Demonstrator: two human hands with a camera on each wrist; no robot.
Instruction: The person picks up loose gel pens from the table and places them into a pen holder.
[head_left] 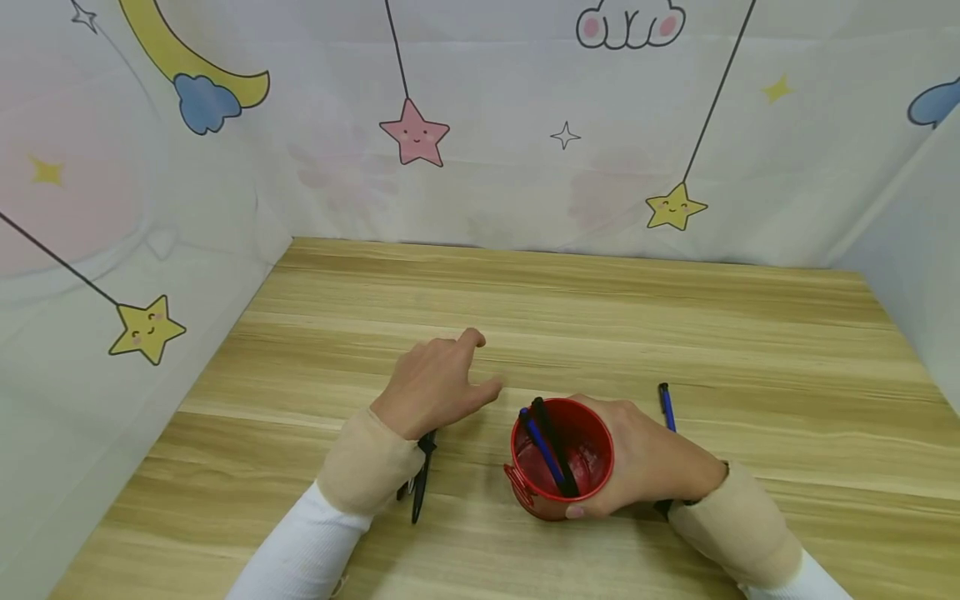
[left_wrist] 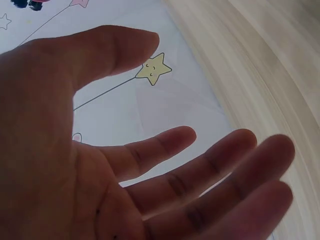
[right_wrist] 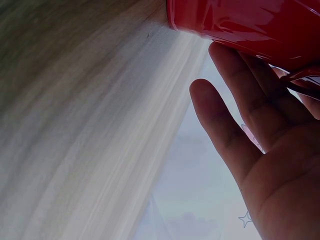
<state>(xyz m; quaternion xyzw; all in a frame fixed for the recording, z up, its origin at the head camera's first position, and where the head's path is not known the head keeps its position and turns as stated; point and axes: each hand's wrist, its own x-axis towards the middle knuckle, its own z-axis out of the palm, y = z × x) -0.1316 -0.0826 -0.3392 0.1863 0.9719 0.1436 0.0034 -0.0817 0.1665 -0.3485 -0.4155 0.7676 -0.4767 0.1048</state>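
My right hand (head_left: 637, 458) holds a small red bucket (head_left: 562, 506) by its side, thumb near the front and fingers round the far side. In the right wrist view its fingers lie along the glossy red wall. Inside the bucket lean a blue pen (head_left: 542, 446) and a black pen (head_left: 557, 442). To the left of the bucket, my left hand (head_left: 435, 383) hovers over the table, empty, with thumb and fingers spread apart. The left wrist view shows that left palm (left_wrist: 115, 200) with nothing in it. Black pens (head_left: 422, 487) lie under the left wrist, partly hidden by it.
A blue pen with a black end (head_left: 667, 408) lies on the wooden table (head_left: 570, 317) beyond the right wrist, its lower part hidden by the arm. White cloth walls (head_left: 495, 200) printed with stars and clouds stand along the back and sides.
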